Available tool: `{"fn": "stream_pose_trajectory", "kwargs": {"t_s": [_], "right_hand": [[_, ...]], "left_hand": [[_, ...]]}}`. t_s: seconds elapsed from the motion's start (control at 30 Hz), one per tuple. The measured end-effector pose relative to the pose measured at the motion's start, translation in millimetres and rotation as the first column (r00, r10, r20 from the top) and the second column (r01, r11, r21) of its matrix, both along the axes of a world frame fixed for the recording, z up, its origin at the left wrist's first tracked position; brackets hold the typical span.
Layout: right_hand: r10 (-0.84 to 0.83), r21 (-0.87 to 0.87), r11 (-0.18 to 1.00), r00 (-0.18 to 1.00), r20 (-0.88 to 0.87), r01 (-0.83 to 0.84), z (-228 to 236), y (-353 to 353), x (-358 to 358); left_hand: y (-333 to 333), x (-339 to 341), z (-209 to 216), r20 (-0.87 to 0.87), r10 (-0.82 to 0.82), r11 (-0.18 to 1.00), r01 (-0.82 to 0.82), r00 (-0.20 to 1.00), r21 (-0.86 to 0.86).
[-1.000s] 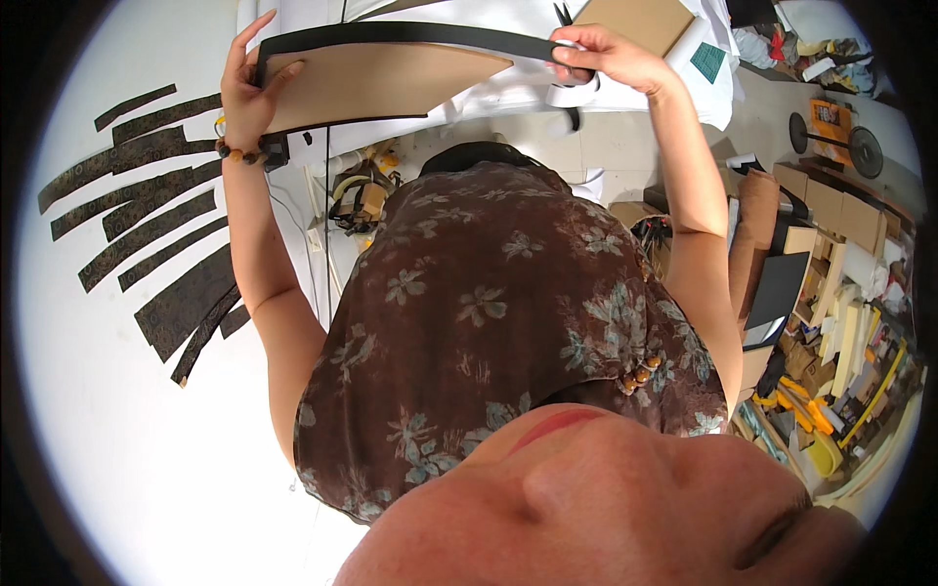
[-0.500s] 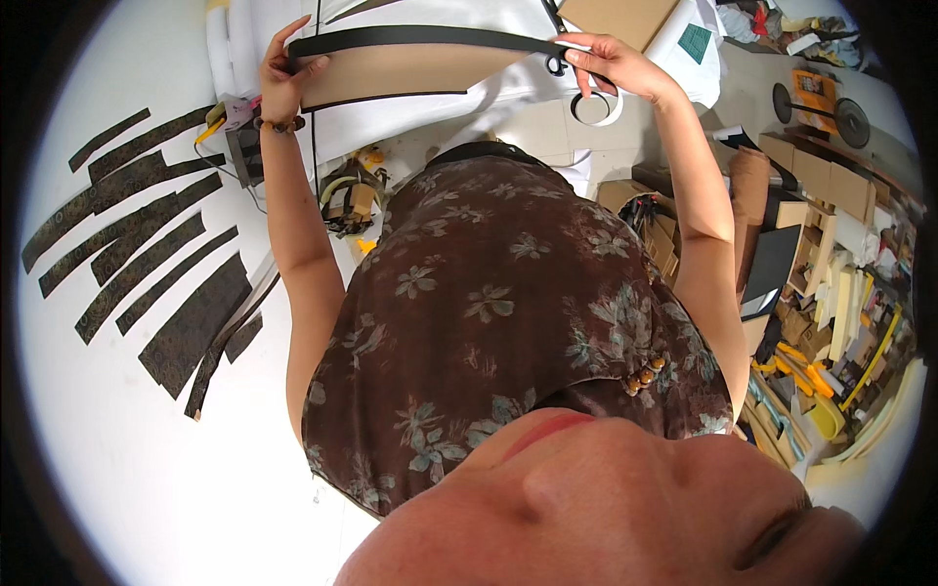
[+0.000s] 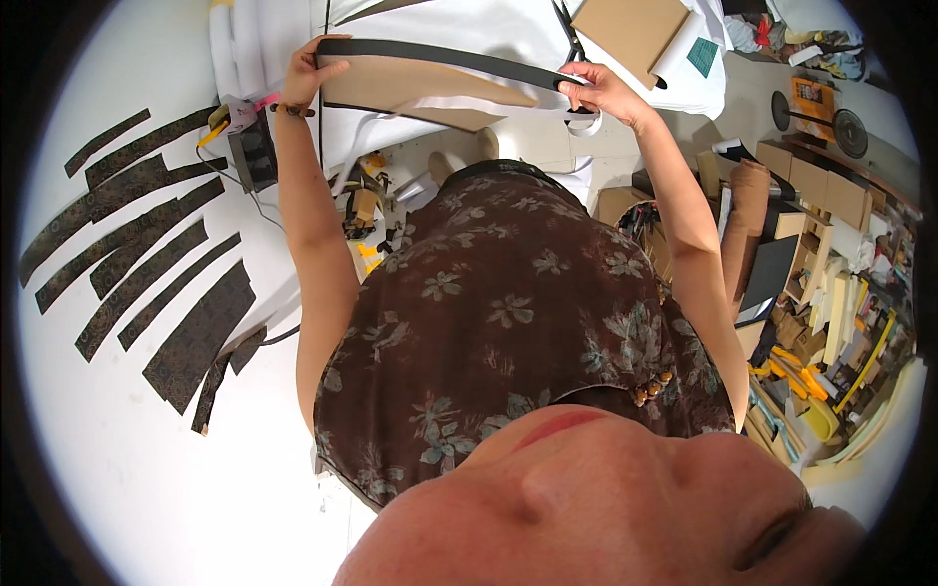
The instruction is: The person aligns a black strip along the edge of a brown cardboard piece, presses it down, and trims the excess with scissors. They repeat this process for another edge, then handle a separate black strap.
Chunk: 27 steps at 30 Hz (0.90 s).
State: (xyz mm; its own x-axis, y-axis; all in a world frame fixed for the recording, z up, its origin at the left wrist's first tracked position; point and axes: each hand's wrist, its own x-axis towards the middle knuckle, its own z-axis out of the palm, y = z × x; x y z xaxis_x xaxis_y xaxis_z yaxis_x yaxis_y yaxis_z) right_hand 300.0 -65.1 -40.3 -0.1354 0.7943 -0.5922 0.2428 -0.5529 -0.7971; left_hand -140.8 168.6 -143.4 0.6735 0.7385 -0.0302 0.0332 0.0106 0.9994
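Observation:
A long dark strip [image 3: 440,59] is stretched between my two hands over the worktable. My left hand [image 3: 315,72] pinches its left end, thumb on the near side. At the right end, the thumb and fingers of my right hand [image 3: 598,92] are closed on the strip. A white loop [image 3: 584,125], like a tape roll or curled tape, shows just below that hand; whether the fingers hold it too I cannot tell. Beneath the strip lies a tan, dark-edged piece [image 3: 410,86]. Black-handled scissors [image 3: 572,39] rest on the white table surface near my right hand.
Several dark patterned fabric pieces [image 3: 147,239] lie on the white surface at left, near a black box [image 3: 256,156] with a cable. A brown board [image 3: 630,34] is at the far right of the table. Cartons, a brown roll [image 3: 745,210] and wood offcuts crowd the right side.
My left hand has shifted right, and my right hand has come nearer and slightly left, so the strip slopes more. The white loop is now mostly covered by my right hand.

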Motion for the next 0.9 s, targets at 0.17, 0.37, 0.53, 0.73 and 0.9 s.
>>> {"fn": "stream_pose_trajectory", "kwargs": {"t_s": [0.17,0.37,0.53,0.73,0.9], "right_hand": [[0.046,0.028,0.999,0.993,-0.113,-0.043,-1,-8,13],[-0.044,0.037,0.998,0.997,-0.064,0.047,24,-16,4],[-0.139,0.144,0.981,0.988,0.064,0.128,15,-11,-22],[-0.302,0.154,0.941,0.953,-0.015,0.301,-24,-6,-34],[-0.292,0.374,0.898,0.950,0.114,0.231,-25,4,-34]], "left_hand": [[7,-9,-5,-0.060,-0.045,0.995,0.040,0.997,-0.089],[12,-11,24,0.039,-0.024,1.000,0.024,0.999,0.000],[21,-6,0,0.217,0.038,0.998,-0.047,0.975,0.035],[14,-12,-54,0.242,0.108,0.994,-0.098,0.964,-0.052],[11,-26,-47,0.016,0.017,0.996,-0.018,1.000,0.082]]}}
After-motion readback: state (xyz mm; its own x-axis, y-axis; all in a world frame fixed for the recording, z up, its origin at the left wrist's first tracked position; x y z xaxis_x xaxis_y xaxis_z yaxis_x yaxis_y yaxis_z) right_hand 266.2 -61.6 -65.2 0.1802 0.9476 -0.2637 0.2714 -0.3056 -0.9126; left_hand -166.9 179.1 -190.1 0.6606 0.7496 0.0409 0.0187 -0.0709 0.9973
